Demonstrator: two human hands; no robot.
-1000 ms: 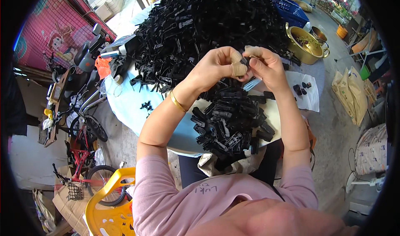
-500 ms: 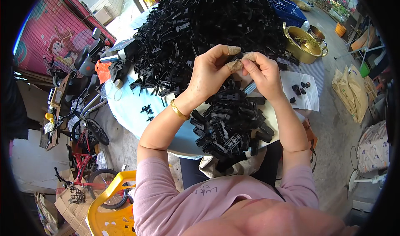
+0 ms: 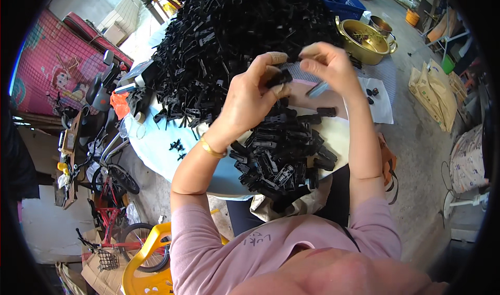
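Observation:
My left hand (image 3: 250,89) is raised over the table, thumb and fingers closed around a small black plastic part (image 3: 281,78). To its right, my right hand (image 3: 332,68) is apart from it, thumb and forefinger separated and slightly blurred. A slender pale-blue thing (image 3: 316,89) juts from beneath its palm, seemingly held by the curled lower fingers; its kind is unclear. Beige coverings wrap several fingertips. Below my hands lies a heap of black plastic pieces (image 3: 278,154). Beyond them rises a much larger mound of black parts (image 3: 245,24).
A brass-coloured pot (image 3: 363,55) and a blue basket (image 3: 341,2) stand at the far right of the round table. Several dark bits lie on a white sheet (image 3: 383,107). Small black pieces (image 3: 177,148) sit at left. A yellow chair (image 3: 140,264) and bicycles flank the table.
My hands have drawn apart, the right moving away from the left. The black part now shows clearly in my left hand. The whole view has shifted slightly.

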